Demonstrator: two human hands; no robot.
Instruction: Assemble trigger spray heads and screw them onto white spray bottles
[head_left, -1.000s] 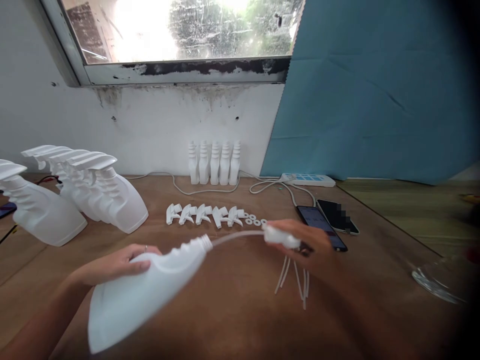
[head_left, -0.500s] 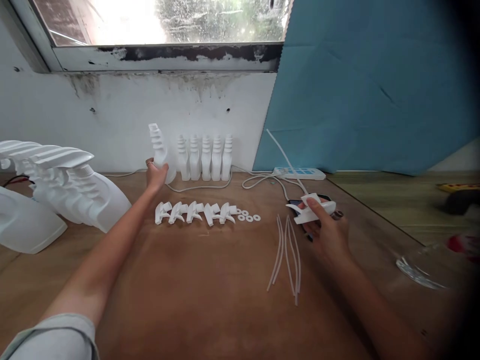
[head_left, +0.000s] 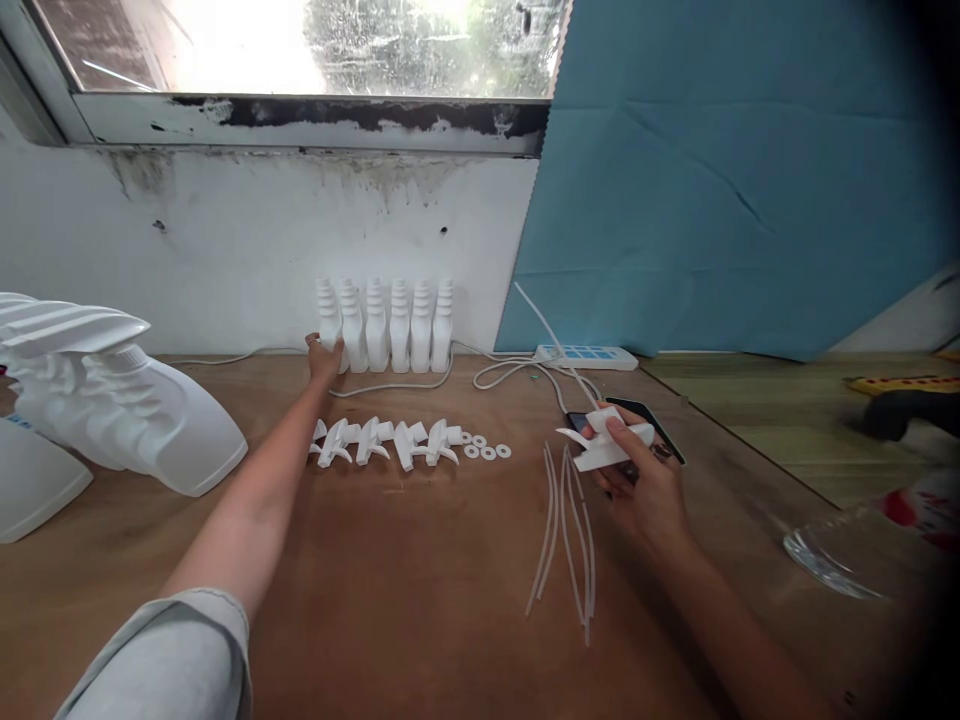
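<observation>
our left hand (head_left: 324, 356) wraps the end white bottle (head_left: 328, 322) at 11 o'clock by the wall | our right hand (head_left: 643, 484) grips a spray top (head_left: 606, 444) with tube, at 2 o'clock over the table (head_left: 420, 590)

daylight glares through the window (head_left: 300, 45) at 12 o'clock. edges at 3 o'clock darken and blur.

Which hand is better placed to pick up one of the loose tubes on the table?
Right. The right hand lies just beside the loose tubes, though it holds a trigger head; the left hand is far back at the bottle row.
</observation>
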